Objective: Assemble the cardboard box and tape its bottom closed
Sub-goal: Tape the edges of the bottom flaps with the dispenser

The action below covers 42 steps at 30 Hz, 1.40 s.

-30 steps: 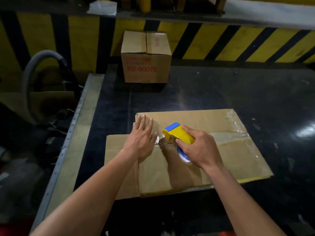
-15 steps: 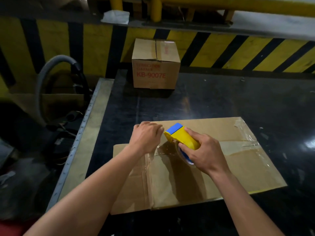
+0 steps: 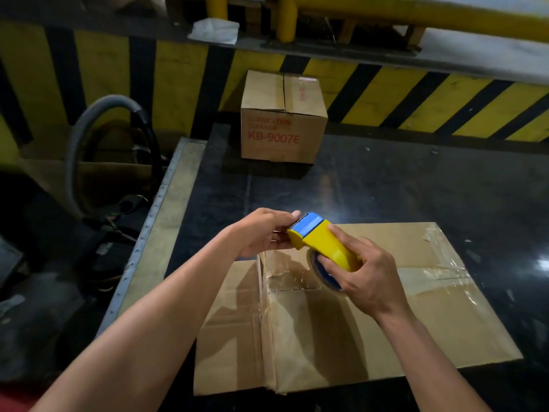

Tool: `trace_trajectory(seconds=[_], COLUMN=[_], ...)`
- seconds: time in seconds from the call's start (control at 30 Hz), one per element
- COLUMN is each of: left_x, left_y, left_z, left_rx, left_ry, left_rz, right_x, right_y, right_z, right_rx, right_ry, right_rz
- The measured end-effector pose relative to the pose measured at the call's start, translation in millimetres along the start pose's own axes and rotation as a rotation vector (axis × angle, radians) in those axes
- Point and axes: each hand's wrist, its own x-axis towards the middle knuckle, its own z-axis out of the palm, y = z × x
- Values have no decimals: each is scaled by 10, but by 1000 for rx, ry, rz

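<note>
A flattened brown cardboard box point(image 3: 416, 322) lies on the dark table, with clear tape strips shining along its middle seam and right side. My right hand point(image 3: 362, 278) grips a yellow and blue tape dispenser point(image 3: 320, 242), lifted a little above the cardboard near its upper left part. My left hand point(image 3: 264, 230) is at the dispenser's blue front end, fingers pinched at the cutter edge, apparently on the tape end. The tape roll is partly hidden by my right fingers.
A closed cardboard carton point(image 3: 282, 117) printed KB-9007E stands at the back of the black table point(image 3: 416, 185). A metal rail point(image 3: 154, 221) edges the table's left side. A grey hose point(image 3: 89, 138) and clutter sit left. A yellow-black striped wall point(image 3: 445, 99) runs behind.
My left hand lifted off the cardboard, curled, and moved to the dispenser's front end. My right hand raised the dispenser off the seam. The view shifted closer and downward.
</note>
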Motion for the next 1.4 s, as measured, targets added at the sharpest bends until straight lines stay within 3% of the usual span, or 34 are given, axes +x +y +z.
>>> trace_trajectory(seconds=[0.23, 0.47, 0.73, 1.03, 1.4], left_x=[39, 124, 283, 540, 756], left_y=[86, 208, 327, 336, 258], left_z=[-49, -53, -151, -550, -622], left_rx=[-82, 366, 673, 871, 928], left_ry=[-131, -82, 31, 147, 94], left_rz=[-76, -28, 90, 139, 113], right_x=[23, -27, -133, -315, -165], right_y=[45, -88, -447, -644, -818], right_z=[-91, -71, 111, 308, 425], right_rx=[143, 56, -27, -42, -68], right_ry=[-22, -15, 16, -105, -179], right_rz=[75, 72, 140, 271, 311])
